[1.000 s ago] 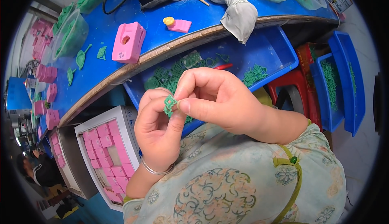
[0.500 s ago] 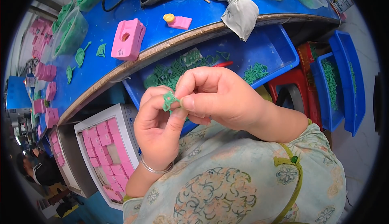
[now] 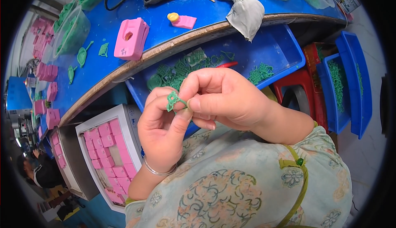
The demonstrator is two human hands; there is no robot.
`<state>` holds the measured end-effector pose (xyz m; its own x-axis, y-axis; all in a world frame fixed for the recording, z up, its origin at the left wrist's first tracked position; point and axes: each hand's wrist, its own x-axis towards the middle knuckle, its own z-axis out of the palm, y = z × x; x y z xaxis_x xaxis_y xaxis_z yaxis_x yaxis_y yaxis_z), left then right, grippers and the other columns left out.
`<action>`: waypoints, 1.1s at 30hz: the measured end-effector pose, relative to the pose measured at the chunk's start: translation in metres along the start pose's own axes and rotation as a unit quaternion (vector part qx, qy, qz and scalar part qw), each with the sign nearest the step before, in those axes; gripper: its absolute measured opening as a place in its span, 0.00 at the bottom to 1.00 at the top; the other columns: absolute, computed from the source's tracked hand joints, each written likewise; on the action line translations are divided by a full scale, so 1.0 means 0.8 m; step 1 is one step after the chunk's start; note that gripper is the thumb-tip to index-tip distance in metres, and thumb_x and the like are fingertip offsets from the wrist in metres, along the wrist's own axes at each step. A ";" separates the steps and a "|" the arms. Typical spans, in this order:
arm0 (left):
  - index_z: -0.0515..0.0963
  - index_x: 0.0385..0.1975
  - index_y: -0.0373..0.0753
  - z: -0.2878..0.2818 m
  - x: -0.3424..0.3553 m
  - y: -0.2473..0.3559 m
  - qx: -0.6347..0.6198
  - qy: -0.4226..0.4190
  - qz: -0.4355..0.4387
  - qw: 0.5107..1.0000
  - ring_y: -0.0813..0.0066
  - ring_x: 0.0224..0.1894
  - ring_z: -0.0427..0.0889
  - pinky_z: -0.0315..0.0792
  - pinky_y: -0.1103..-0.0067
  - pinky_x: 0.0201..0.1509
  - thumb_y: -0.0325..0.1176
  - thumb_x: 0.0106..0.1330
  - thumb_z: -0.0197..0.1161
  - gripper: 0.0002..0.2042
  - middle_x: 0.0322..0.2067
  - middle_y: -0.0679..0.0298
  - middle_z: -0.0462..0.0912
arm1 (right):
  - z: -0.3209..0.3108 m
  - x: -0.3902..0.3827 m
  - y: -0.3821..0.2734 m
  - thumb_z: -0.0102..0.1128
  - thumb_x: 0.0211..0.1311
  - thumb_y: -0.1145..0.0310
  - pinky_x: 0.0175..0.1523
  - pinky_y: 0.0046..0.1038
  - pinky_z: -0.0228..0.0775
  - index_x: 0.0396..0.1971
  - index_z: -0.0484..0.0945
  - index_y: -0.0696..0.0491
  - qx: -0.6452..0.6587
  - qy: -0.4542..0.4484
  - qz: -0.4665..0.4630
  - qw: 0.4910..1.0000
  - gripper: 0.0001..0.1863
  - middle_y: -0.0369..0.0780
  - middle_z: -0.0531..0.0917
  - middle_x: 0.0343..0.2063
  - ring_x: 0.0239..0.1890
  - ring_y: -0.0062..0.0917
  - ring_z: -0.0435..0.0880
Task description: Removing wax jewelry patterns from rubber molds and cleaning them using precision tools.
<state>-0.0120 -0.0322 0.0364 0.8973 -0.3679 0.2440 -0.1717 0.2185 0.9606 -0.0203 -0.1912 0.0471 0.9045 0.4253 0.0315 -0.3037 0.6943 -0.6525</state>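
Okay, both hands pinch one small green lattice piece [image 3: 172, 101]: left hand [image 3: 163, 133] below, right hand [image 3: 225, 98] clamping from beside. It looks light, thin, probably bendy and snappable, so best gripped at the rim. Beyond the hands: one blue tray [image 3: 276, 50] of many green pieces, two pink blocks [image 3: 131, 39] on the bench.

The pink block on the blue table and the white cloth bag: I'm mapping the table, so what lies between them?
In the head view, a smaller pink piece with a yellow cap lies between the pink block and the cloth bag on the blue table.
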 end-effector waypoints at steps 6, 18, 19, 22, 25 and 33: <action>0.73 0.33 0.34 0.003 0.003 0.001 0.023 0.001 0.035 0.999 0.77 0.37 0.68 0.64 0.82 0.43 0.19 0.55 0.61 0.07 0.34 0.64 0.69 | 0.009 -0.002 -0.006 0.56 0.57 0.74 0.27 0.17 0.63 0.30 0.72 0.58 -0.133 0.049 -0.029 0.989 0.04 0.34 0.73 0.27 0.23 0.14 0.71; 0.73 0.32 0.34 0.002 0.004 -0.001 0.063 0.002 0.047 0.997 0.76 0.36 0.67 0.63 0.82 0.41 0.20 0.54 0.62 0.07 0.32 0.64 0.69 | 0.006 -0.003 -0.005 0.54 0.53 0.80 0.34 0.16 0.65 0.27 0.73 0.59 -0.278 0.058 -0.131 0.950 0.02 0.35 0.70 0.30 0.31 0.13 0.71; 0.73 0.32 0.34 0.002 0.003 -0.001 0.064 0.003 0.047 0.997 0.76 0.36 0.67 0.63 0.82 0.41 0.20 0.54 0.62 0.07 0.32 0.64 0.69 | 0.007 -0.003 -0.005 0.54 0.53 0.80 0.34 0.16 0.65 0.27 0.73 0.59 -0.282 0.052 -0.131 0.949 0.02 0.35 0.70 0.30 0.31 0.13 0.71; 0.73 0.32 0.34 0.002 0.003 0.000 0.069 0.006 0.045 0.997 0.76 0.36 0.67 0.63 0.82 0.40 0.20 0.54 0.62 0.07 0.31 0.64 0.69 | 0.007 -0.003 -0.005 0.55 0.53 0.80 0.34 0.16 0.66 0.27 0.72 0.60 -0.284 0.048 -0.132 0.948 0.02 0.35 0.70 0.30 0.31 0.14 0.71; 0.73 0.32 0.34 0.002 0.003 0.001 0.073 0.004 0.046 0.996 0.76 0.36 0.67 0.63 0.82 0.40 0.20 0.54 0.62 0.07 0.31 0.64 0.69 | 0.006 -0.003 -0.004 0.55 0.53 0.80 0.34 0.16 0.66 0.28 0.72 0.60 -0.283 0.051 -0.136 0.948 0.03 0.35 0.70 0.30 0.31 0.14 0.71; 0.73 0.32 0.33 0.002 0.003 0.001 0.073 0.001 0.048 0.996 0.76 0.35 0.67 0.63 0.82 0.40 0.19 0.54 0.61 0.07 0.31 0.64 0.69 | 0.006 -0.003 -0.003 0.54 0.53 0.80 0.34 0.16 0.65 0.28 0.72 0.60 -0.294 0.041 -0.138 0.945 0.02 0.35 0.70 0.30 0.31 0.13 0.71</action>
<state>-0.0104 -0.0346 0.0376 0.8746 -0.3500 0.3354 -0.3137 0.1187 0.9421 -0.0231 -0.1913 0.0521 0.9524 0.2119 0.2193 0.1447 0.3190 -0.9366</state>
